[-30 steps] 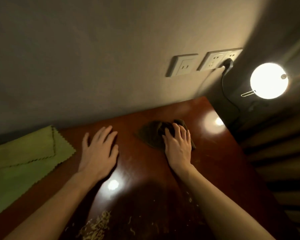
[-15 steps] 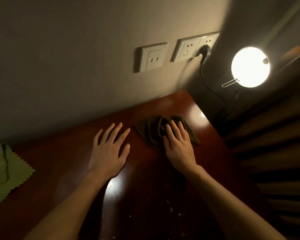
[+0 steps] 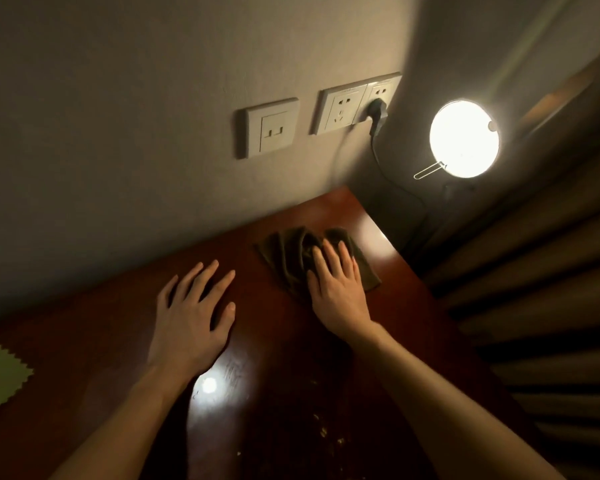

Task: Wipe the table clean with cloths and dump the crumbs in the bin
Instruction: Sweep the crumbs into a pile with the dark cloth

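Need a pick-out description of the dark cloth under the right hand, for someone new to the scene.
Start at the glossy reddish-brown wooden table, far corner nearest the round glowing lamp. There lies a crumpled dark olive-brown cloth, the right hand pressing flat on it. Its neighbour, the light green zigzag-edged cloth at the table's left edge, lies flat and untouched.

The room I work in is dim. One round lamp (image 3: 464,138) glows so bright it looks all white. Below the lamp, my shiny table (image 3: 274,327) shows two spots of glare. Far left of the lamp the wall (image 3: 84,133) goes dark. Lines bend near the edges, and everything looks soft.
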Demonstrator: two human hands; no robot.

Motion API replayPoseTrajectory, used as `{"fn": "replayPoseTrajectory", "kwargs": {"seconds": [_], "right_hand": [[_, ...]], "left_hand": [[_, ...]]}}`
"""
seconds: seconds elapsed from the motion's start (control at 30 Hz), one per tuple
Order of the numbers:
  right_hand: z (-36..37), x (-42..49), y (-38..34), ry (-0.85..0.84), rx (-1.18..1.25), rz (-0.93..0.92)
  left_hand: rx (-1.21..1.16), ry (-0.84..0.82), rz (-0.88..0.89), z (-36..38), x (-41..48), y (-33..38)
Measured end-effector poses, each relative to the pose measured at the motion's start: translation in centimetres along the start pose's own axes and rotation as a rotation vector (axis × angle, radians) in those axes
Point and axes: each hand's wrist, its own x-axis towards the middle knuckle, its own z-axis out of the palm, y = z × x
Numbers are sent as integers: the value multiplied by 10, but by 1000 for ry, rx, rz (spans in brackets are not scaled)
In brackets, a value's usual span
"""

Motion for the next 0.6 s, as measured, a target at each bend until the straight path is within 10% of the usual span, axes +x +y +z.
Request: {"fn": "replayPoseTrajectory", "kwargs": {"seconds": [0.6], "right_hand": [[1, 15, 16, -85, -45, -96]], "left_hand": [[10, -17, 1, 4, 1, -5]]}}
